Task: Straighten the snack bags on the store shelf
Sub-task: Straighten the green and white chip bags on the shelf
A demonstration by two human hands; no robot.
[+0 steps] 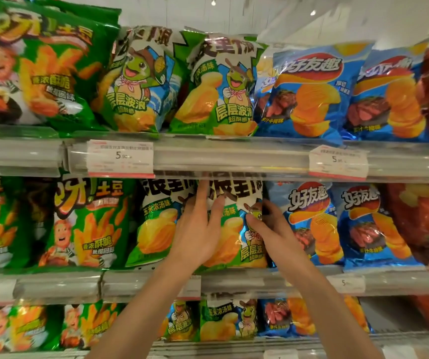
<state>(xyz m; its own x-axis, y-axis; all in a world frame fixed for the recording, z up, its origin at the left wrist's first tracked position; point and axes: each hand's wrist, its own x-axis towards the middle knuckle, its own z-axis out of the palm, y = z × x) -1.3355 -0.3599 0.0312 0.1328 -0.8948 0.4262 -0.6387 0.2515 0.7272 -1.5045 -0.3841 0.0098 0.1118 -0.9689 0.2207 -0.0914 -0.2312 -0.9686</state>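
On the middle shelf (pixel 60 283), with its clear plastic front rail, far left: glossy green snack bags printed with orange fries and a cartoon chef (pixel 84 229), standing upright. Just right of these, a green-and-white crinkly bag with yellow wavy chips (pixel 153 229), upright and touching its neighbour. Next, the left hand (pixel 198 237), laid flat on the front of a second green, white and blue turtle-print chip bag (pixel 231 244); fingers (pixel 216 211) straight and slightly spread, tips reaching up toward the bag's top edge under the rail of the shelf above. That bag standing in the middle of the middle shelf, between the matching bag and the blue ones, bottom edge behind the rail. Right hand (pixel 270 226) at the bag's right edge, thumb on the front face and the other fingers tucked behind the side, pinching the edge. Further right, two shiny blue bags showing orange ridged chips and a steak (pixel 309 224), upright, side by side. At the far right, blurred red packets (pixel 426 224). Above, a white price label (pixel 120 158) clipped on the upper rail.
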